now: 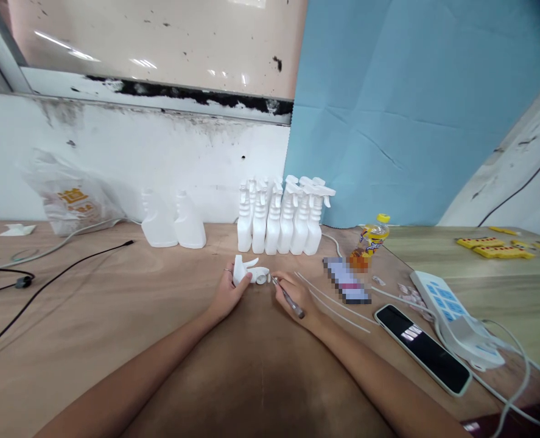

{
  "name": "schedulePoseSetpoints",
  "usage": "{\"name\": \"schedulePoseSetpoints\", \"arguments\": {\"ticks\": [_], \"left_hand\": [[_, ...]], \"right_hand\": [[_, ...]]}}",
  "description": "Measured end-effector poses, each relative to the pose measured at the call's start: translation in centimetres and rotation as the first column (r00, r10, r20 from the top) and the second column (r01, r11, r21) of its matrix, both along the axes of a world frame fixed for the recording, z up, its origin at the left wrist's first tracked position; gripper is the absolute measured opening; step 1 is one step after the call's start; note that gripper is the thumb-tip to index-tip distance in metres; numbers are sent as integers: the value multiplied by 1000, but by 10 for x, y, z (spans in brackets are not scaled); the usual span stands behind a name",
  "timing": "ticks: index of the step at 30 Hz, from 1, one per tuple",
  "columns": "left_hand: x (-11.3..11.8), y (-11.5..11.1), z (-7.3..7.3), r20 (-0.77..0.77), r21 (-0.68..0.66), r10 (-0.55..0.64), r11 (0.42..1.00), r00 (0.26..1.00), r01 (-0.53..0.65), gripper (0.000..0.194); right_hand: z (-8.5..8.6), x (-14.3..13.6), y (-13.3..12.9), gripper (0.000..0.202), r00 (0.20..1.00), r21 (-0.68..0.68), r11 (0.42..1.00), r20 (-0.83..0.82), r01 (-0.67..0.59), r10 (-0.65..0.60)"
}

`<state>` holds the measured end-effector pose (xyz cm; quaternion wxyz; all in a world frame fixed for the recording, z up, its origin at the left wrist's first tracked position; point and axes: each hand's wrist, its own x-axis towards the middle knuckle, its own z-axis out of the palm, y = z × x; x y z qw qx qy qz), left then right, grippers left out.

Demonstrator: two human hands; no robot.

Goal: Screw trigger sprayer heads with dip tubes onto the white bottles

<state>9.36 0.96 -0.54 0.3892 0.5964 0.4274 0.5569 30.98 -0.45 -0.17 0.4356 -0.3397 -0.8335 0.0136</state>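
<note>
My left hand (227, 294) is closed round a white spray trigger head (250, 271), held low over the wooden table with its round collar facing right. My right hand (296, 297) grips a pen-like tool (292, 302) with a greyish handle; its thin tip points at the right side of the trigger head. Whether tip and head touch is too small to tell. Behind the hands a tight group of white spray bottles (273, 228) stands upright, with trigger heads on top. To their left are two white bottles (190, 225) without trigger heads.
Thin white tubes (338, 304) lie right of my right hand. Further right are a pixelated phone (347, 281), a drink bottle (369, 242), a black-screened phone (422, 350) and a power strip (456, 322) with cables. At left are a plastic bag (75, 198) and a black cable (50, 283).
</note>
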Motion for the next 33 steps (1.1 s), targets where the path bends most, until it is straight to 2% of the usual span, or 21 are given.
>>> {"name": "schedulePoseSetpoints", "arguments": {"ticks": [6, 10, 16, 19, 25, 33], "left_hand": [[-16, 7, 0, -315, 108, 114, 991, 942, -83, 45], [-21, 12, 1, -480, 168, 128, 984, 868, -52, 43], [-18, 14, 5, -633, 261, 115, 963, 766, 71, 33], [-16, 15, 4, -663, 279, 115, 955, 739, 101, 35], [-17, 19, 1, -649, 282, 93, 951, 755, 126, 43], [-20, 20, 0, -566, 284, 35, 946, 824, 154, 36]], "right_hand": [[-11, 14, 15, 22, 983, -170, 982, -151, 82, -108], [-14, 16, 18, 29, 949, -300, 950, -264, 86, -170], [-14, 10, 15, 33, 973, -320, 947, -221, -5, -69], [-17, 8, 18, 30, 973, -327, 945, -212, 19, -93], [-20, 14, 24, 35, 908, -419, 896, -303, 144, -288], [-18, 13, 21, 37, 898, -459, 883, -340, 101, -279]]}}
